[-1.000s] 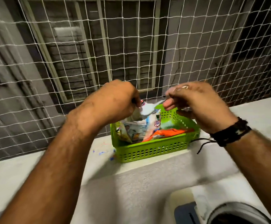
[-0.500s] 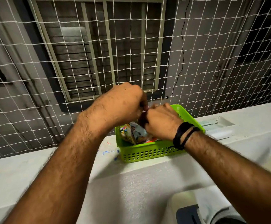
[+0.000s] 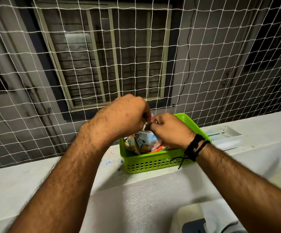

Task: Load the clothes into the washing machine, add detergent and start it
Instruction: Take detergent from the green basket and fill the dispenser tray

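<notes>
The sachet (image 3: 146,140) stands in the green basket (image 3: 153,163) on the ledge (image 3: 35,179), its top edge pinched between both hands. It looks light, thin and crinkly, probably slick, so a firm pinch right at the top seam suits tearing. The left hand (image 3: 124,116) and right hand (image 3: 168,130) are curled tight on that edge, knuckles almost touching.

basket (image 3: 153,163) sits on the ledge (image 3: 35,182), packets (image 3: 144,142) inside it; both hands meet above it, net (image 3: 86,64) behind, window beyond.
</notes>
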